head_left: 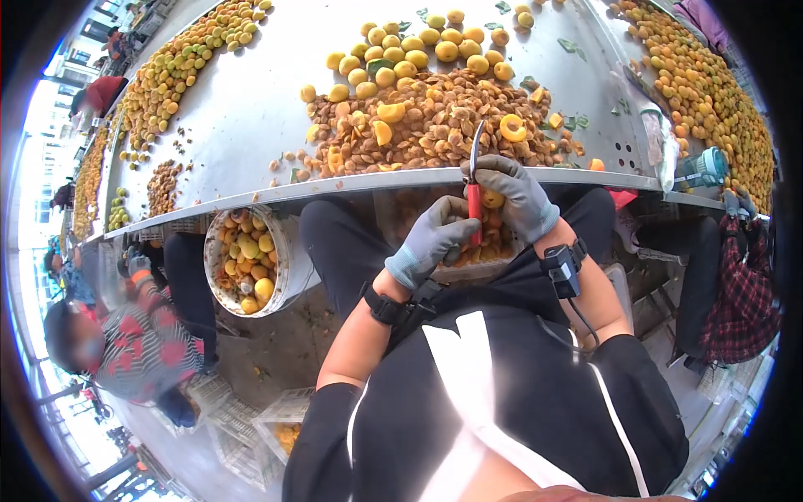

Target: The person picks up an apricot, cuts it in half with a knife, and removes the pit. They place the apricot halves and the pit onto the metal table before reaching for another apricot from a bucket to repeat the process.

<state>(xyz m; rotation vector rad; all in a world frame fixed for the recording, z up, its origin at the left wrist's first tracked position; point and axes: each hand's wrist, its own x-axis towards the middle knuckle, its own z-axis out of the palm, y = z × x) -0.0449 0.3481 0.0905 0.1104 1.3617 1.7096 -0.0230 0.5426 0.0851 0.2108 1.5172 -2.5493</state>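
Observation:
A red-handled curved knife stands upright between my hands, its blade pointing up over the table edge. The fingers of my left hand are closed at the lower part of its handle. My right hand is curled round a yellow apricot, its fingers close to the base of the blade. Beyond my hands lies a heap of brown apricot stones with cut orange pieces on it, and whole apricots behind. Below my hands, a container of apricot pieces shows in part between my legs.
The metal table has a raised front edge. A white bucket of apricots stands left of my knee. More apricots lie on the right. A teal-lidded jar is at the right. Co-workers sit on both sides; crates are at lower left.

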